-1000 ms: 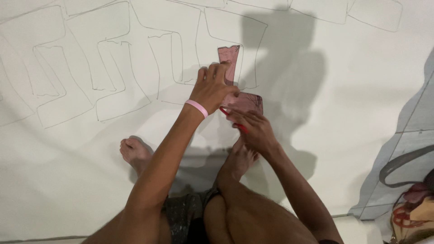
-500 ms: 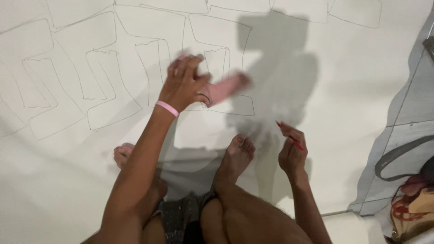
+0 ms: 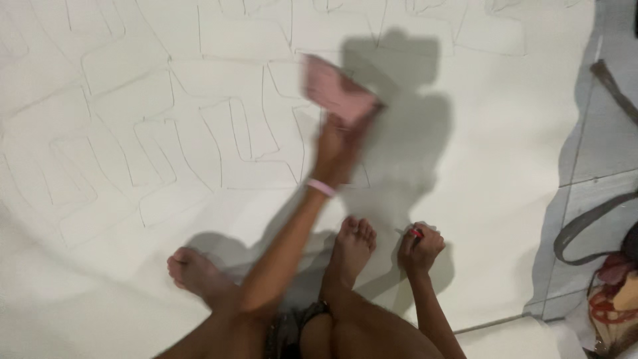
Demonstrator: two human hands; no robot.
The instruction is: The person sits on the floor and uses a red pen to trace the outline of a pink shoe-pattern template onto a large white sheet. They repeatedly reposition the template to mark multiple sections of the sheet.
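Observation:
I sit on a large white sheet (image 3: 465, 166) on the floor, marked with pencilled block outlines (image 3: 199, 133). My left hand (image 3: 335, 143), with a pink band at the wrist, reaches forward and grips a pink cloth (image 3: 335, 90), blurred by motion, over the outlines. My right hand (image 3: 420, 247) rests low on the sheet beside my right foot (image 3: 352, 242), closed around a small red pen or marker (image 3: 415, 233). My left foot (image 3: 193, 272) lies to the left.
The white sheet ends at the right on grey floor tiles (image 3: 598, 193). A bag with a dark strap (image 3: 618, 266) lies at the lower right. A dark stick-like object (image 3: 615, 83) lies on the tiles at the upper right.
My left hand took the pink cloth away from my right hand and swept it up and across the sheet. My right hand dropped down beside my foot.

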